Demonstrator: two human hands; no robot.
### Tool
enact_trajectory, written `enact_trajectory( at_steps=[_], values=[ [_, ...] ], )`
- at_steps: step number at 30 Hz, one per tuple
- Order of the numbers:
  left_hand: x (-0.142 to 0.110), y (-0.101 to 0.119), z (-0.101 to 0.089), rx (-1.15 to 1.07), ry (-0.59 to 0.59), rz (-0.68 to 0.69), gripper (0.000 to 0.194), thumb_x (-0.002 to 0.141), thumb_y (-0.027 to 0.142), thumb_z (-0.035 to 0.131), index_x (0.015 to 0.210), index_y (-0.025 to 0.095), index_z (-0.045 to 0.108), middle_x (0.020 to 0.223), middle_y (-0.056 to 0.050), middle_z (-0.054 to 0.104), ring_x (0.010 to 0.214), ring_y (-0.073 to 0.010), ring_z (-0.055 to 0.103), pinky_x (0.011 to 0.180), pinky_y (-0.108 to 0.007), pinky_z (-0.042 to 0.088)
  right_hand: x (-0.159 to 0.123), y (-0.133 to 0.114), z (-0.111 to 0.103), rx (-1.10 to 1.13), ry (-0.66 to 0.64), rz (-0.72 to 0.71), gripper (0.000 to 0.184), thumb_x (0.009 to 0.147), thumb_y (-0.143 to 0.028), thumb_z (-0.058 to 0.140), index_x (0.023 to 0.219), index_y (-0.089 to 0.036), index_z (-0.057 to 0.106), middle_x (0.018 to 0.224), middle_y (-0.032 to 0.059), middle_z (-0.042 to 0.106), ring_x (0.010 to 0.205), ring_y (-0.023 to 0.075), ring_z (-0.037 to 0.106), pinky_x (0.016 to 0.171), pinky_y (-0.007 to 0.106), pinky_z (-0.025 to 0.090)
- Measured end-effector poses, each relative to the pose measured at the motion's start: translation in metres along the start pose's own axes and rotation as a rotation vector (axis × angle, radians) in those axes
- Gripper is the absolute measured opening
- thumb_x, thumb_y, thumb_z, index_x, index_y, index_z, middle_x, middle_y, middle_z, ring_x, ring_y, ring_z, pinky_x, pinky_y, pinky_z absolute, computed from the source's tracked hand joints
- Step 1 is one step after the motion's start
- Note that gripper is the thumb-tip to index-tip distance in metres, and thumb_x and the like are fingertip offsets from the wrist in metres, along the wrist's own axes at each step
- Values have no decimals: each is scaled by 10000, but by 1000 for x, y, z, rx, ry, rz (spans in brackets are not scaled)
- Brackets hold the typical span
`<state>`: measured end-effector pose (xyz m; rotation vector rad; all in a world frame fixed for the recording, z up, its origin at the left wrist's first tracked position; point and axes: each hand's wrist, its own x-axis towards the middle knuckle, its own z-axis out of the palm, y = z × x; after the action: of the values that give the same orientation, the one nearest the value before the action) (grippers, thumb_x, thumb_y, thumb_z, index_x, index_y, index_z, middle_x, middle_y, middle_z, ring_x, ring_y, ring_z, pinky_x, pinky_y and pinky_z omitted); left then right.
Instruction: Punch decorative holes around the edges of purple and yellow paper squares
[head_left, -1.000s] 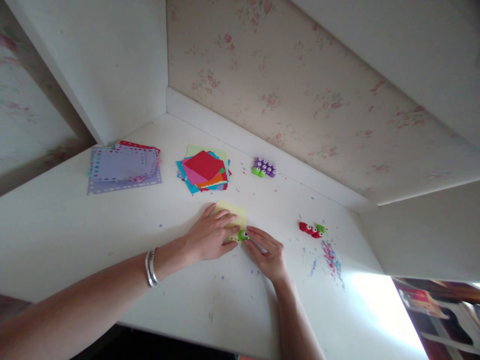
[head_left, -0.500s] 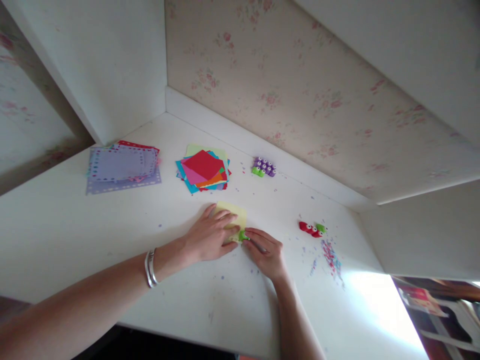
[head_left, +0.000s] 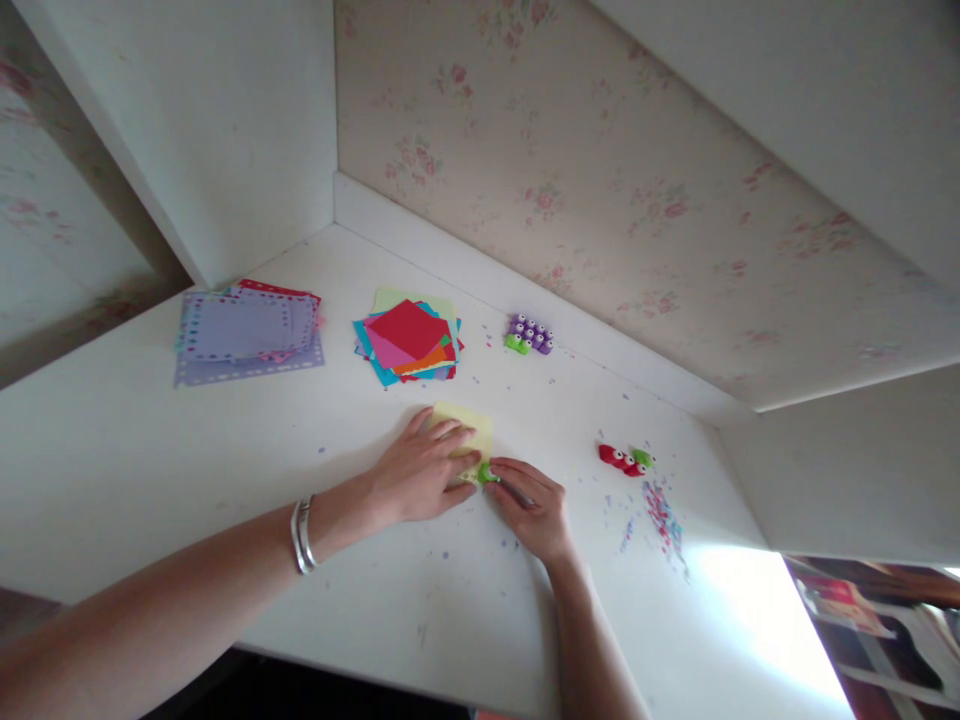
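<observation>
My left hand (head_left: 427, 468), a silver bracelet at its wrist, lies flat with fingers spread over a small pale yellow paper sheet (head_left: 472, 420) on the white table. Between thumb and fingers, my right hand (head_left: 534, 505) grips a small green paper punch (head_left: 486, 473) at the sheet's lower right corner. The fingertips cover the punch's white top. Small holes show along the sheet's lower edge beside my left fingers.
A pile of plain coloured paper (head_left: 412, 335) lies beyond my hands, with hole-edged sheets (head_left: 240, 330) to the left. Purple and green punches (head_left: 530, 333) sit near the wall; red and green ones (head_left: 626, 460) lie right, above scattered paper confetti (head_left: 664, 520).
The white top of the green punch showed one second ago; my right fingers have since closed down over it. My left hand and the yellow sheet have stayed in place.
</observation>
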<state>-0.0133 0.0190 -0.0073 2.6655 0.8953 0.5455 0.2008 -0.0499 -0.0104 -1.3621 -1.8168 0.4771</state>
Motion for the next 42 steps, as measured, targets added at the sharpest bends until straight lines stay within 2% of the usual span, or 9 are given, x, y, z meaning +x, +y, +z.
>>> enact_trajectory(
  at_steps=[9, 15, 21, 27, 32, 36, 39, 42],
  values=[
    [0, 2, -2, 3, 17, -8, 291, 951, 400, 466, 1179, 313, 624, 1373, -30, 557, 1277, -247, 464, 1134, -524, 164, 1, -1, -2, -18, -10, -25, 223, 850, -163, 685, 1037, -267, 749, 1067, 54, 732, 952, 194, 707, 877, 340, 601],
    [1, 1, -2, -12, 12, 0, 292, 941, 405, 483, 1174, 306, 628, 1373, -37, 555, 1284, -247, 454, 1140, -525, 149, -2, 2, -1, -38, -26, -52, 234, 855, -158, 680, 1059, -253, 745, 1123, 62, 720, 964, 193, 709, 873, 325, 606],
    [0, 2, -2, -23, 17, -15, 298, 946, 403, 469, 1168, 308, 644, 1363, -44, 562, 1282, -257, 456, 1136, -531, 159, 9, -4, -8, -107, -144, -186, 204, 888, -155, 627, 1023, -251, 746, 1116, 61, 725, 998, 210, 691, 871, 369, 598],
    [1, 1, 0, -28, 20, -20, 287, 927, 402, 504, 1169, 332, 642, 1366, -29, 563, 1277, -256, 458, 1140, -531, 145, 22, -9, -18, -125, -296, -208, 229, 923, -197, 579, 1079, -277, 726, 1139, 37, 725, 1042, 206, 677, 909, 387, 575],
    [2, 4, 0, -57, 25, -7, 321, 930, 444, 498, 1196, 331, 636, 1369, -41, 561, 1281, -264, 466, 1139, -539, 142, 23, -10, -19, -156, -285, -164, 223, 924, -230, 580, 1091, -285, 719, 1104, 22, 738, 1026, 183, 688, 893, 349, 576],
    [2, 10, 3, -126, 24, -4, 455, 888, 550, 535, 1254, 284, 585, 1347, -61, 575, 1278, -254, 476, 1146, -509, 171, 22, -10, -19, -197, -311, -181, 200, 921, -219, 580, 1025, -287, 738, 1092, 10, 742, 1022, 174, 692, 889, 336, 574],
    [2, 9, 6, -107, 20, 11, 512, 835, 526, 620, 1270, 264, 559, 1331, -69, 582, 1289, -255, 467, 1157, -503, 162, 21, -9, -19, -191, -283, -191, 195, 920, -220, 584, 1012, -290, 740, 1124, 5, 732, 1045, 170, 686, 905, 336, 569],
    [1, 5, 5, -73, 13, 29, 465, 844, 478, 623, 1258, 274, 564, 1322, -58, 590, 1283, -245, 475, 1160, -501, 153, 19, -9, -21, -188, -263, -169, 173, 912, -245, 601, 989, -294, 748, 1166, 10, 715, 1070, 178, 680, 928, 344, 563]
  ],
)
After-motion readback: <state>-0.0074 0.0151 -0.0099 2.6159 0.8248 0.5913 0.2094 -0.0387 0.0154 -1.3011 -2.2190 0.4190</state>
